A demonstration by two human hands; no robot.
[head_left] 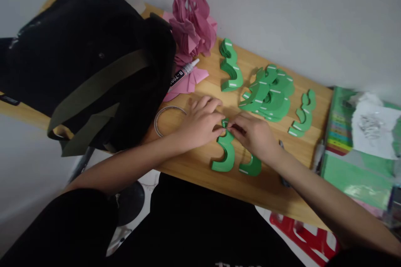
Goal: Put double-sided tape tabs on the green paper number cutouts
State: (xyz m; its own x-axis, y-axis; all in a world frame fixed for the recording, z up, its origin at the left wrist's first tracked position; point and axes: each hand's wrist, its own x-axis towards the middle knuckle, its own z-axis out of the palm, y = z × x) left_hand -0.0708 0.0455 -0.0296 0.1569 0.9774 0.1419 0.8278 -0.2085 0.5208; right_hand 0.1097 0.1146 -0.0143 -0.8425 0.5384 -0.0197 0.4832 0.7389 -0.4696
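My left hand (202, 123) rests over the upper end of a stack of wavy green paper cutouts (226, 154), thumb and forefinger at its edges and the other fingers curved apart. At that same end, my right hand (255, 133) has thumb and forefinger pinched together; whatever lies between the tips is too small to make out. Partly under my right hand lies another green cutout (251, 166) with a white strip on its end. Beyond the hands is a heap of green cutouts (271, 94) with white strips, flanked by two smaller stacks (230, 66).
A thin tape roll (156, 121) lies beside my left hand. A black bag (94, 50) fills the left side. Pink paper pieces (191, 16) and a B-7000 glue tube (183, 74) are behind. Green packs (357, 175) with crumpled white paper (372, 125) sit at the right.
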